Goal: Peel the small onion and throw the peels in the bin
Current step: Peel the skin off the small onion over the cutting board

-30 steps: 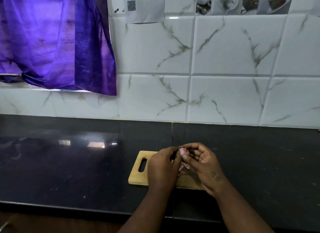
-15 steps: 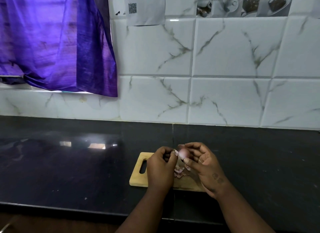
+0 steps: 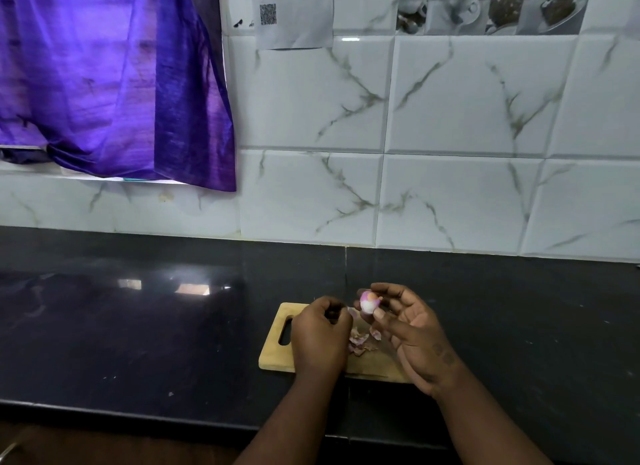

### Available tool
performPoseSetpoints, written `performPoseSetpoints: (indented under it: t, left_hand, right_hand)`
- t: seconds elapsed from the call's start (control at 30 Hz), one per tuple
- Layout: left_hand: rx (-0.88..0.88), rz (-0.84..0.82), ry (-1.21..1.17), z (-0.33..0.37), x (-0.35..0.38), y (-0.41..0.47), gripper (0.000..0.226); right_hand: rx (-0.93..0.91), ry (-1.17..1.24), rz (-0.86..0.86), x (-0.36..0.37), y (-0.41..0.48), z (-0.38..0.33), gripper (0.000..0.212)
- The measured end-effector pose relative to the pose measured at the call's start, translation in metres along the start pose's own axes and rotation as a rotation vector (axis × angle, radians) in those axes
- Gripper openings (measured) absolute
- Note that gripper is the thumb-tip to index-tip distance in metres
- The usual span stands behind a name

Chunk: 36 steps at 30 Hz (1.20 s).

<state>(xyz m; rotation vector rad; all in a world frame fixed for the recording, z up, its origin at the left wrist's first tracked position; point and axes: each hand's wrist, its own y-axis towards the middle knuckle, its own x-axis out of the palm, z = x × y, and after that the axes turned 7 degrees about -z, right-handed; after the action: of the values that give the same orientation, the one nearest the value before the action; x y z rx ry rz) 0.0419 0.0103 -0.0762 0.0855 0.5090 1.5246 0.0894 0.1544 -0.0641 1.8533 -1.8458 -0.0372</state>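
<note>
A small pink-and-white onion [image 3: 368,302] is pinched between the thumb and fingertips of my right hand [image 3: 412,333], above the far edge of a wooden cutting board [image 3: 277,355]. Just to its left, my left hand [image 3: 320,336] is curled, its fingertips pinching a thin strip of peel [image 3: 352,312] that hangs beside the onion. Several loose peels [image 3: 360,340] lie on the board between my hands. No bin is in view.
The board lies on a black countertop [image 3: 138,326] close to its front edge [image 3: 138,409]. A white marble-tiled wall [image 3: 450,194] rises behind. A purple curtain [image 3: 104,83] hangs at the upper left, and a paper with a QR code [image 3: 294,14] is stuck to the tiles.
My hands have drawn apart. The right hand has lifted the onion up and to the right, showing more of it, and the left hand has pulled a strip of peel away to the left.
</note>
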Motion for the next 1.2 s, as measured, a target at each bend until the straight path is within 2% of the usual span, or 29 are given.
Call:
performPoseSetpoints:
  t: [0.17, 0.33, 0.43, 0.87, 1.2]
  left_hand:
    - [0.026, -0.034, 0.016, 0.003, 0.000, -0.002, 0.021]
    - [0.129, -0.021, -0.100, 0.008, -0.001, -0.006, 0.011]
    - [0.208, -0.038, -0.068, 0.008, -0.002, -0.007, 0.014]
    - [0.280, -0.001, 0.111, 0.010, -0.002, -0.009, 0.018]
    - [0.301, 0.040, 0.235, 0.010, 0.002, -0.009, 0.006]
  right_hand:
    - [0.050, 0.035, 0.029, 0.001, 0.000, -0.001, 0.031]
    - [0.056, 0.014, 0.064, 0.004, 0.000, -0.001, 0.027]
    - [0.058, -0.003, 0.077, 0.005, -0.001, -0.002, 0.025]
    - [0.006, -0.187, 0.102, 0.001, 0.000, 0.001, 0.032]
    - [0.001, -0.190, 0.062, 0.001, -0.001, 0.001, 0.036]
